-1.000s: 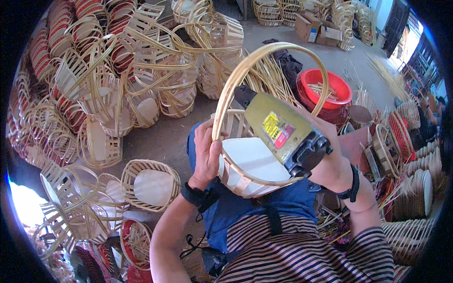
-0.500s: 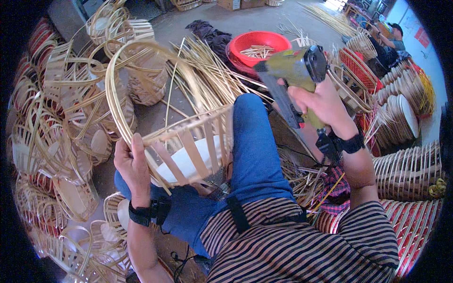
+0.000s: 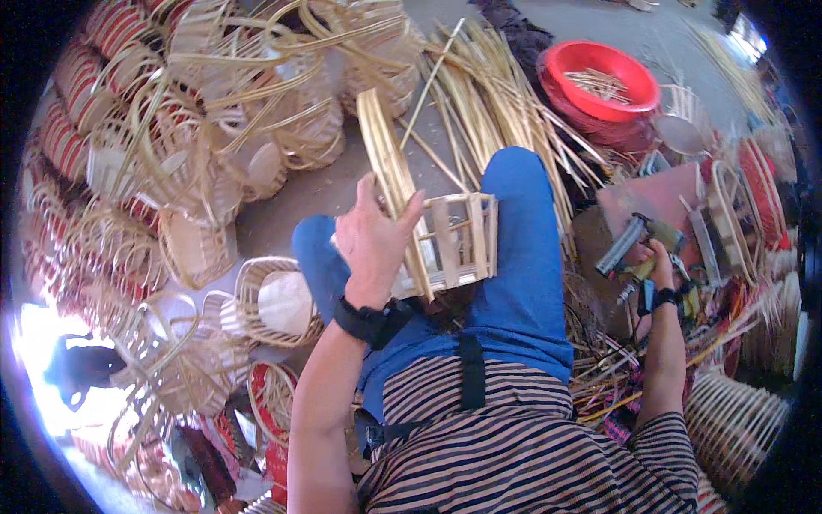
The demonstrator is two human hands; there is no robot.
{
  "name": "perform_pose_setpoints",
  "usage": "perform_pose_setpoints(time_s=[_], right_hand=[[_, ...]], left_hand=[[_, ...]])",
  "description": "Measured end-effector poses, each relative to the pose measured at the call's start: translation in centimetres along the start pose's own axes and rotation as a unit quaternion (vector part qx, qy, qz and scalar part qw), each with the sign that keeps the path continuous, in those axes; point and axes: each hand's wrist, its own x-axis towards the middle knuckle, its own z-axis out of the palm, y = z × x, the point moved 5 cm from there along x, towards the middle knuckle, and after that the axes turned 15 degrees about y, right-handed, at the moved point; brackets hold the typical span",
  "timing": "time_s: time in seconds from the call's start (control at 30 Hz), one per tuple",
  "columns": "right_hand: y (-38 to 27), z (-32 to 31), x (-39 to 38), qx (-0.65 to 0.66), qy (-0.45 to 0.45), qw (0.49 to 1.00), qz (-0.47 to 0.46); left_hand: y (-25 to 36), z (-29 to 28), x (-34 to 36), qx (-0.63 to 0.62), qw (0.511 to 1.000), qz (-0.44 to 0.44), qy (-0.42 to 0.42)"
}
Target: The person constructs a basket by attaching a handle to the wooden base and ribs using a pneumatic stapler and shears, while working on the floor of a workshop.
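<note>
My left hand (image 3: 372,236) grips a pale wooden basket (image 3: 454,244) where its upright bamboo handle (image 3: 385,146) meets the side; the basket rests between the knees of my blue jeans. Off to the right, my right hand (image 3: 658,257) is closed on an olive and black nail gun (image 3: 629,244), held low at a dull pink surface (image 3: 651,193) among tools. Whether the gun touches that surface is unclear.
Piled baskets (image 3: 188,154) and a lined oval basket (image 3: 278,300) are at left. Long bamboo strips (image 3: 488,103) lie beyond my knees, beside a red basin (image 3: 599,77) of sticks. More baskets (image 3: 728,428) stand at right, with loose strips nearby.
My right hand has swung the nail gun from over the basket out to the right and down. The basket has shifted between my knees, its handle still in my left hand.
</note>
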Motion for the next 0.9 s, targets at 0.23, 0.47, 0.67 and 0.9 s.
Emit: perform_pose_setpoints(time_s=[0.23, 0.47, 0.67, 0.9], right_hand=[[0.5, -2.9, 2.9, -0.123, 0.081, 0.985, -0.085], [0.8, -11.7, 3.1, -0.355, 0.272, 0.870, -0.208], [3.3, -16.7, 3.4, -0.409, 0.287, 0.855, -0.140], [3.6, -17.8, 3.8, -0.375, 0.254, 0.884, -0.118]], left_hand=[[0.9, 0.5, -0.3, -0.052, 0.990, 0.116, -0.061], [2.4, -1.1, -1.8, -0.037, 0.928, 0.260, -0.263], [2.6, -0.2, -1.2, -0.008, 0.942, 0.245, -0.227], [2.4, -0.5, -0.1, -0.047, 0.950, 0.191, -0.243]])
